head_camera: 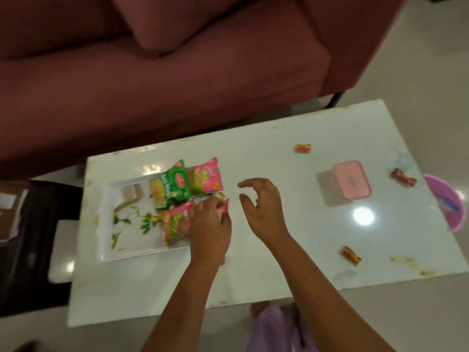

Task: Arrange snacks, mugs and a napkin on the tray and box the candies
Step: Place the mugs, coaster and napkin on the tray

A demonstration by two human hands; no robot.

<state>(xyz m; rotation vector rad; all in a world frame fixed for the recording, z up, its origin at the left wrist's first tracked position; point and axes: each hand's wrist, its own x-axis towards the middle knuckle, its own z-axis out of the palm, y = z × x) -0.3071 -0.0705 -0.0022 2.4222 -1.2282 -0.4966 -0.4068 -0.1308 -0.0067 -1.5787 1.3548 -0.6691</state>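
Note:
A white tray [121,250] with a leaf pattern lies on the left of the pale table [279,262]. On it rest a green snack packet [175,186], a pink packet [205,179] behind it, and a nearer pink packet [175,222]. My left hand [210,224] grips the right end of that nearer pink packet at the tray's right edge. Just right of the tray, my right hand [261,207] hovers with relaxed fingers and holds nothing. A clear box with a pink lid [351,184] stands to the right. Three wrapped candies lie loose: far [302,148], right [403,177], near [350,255].
A maroon sofa [177,72] runs along the table's far side. A pink bowl-like object [449,204] pokes out past the table's right edge. A dark stand [30,237] sits at the left. My lilac clothing [276,329] shows below the near edge.

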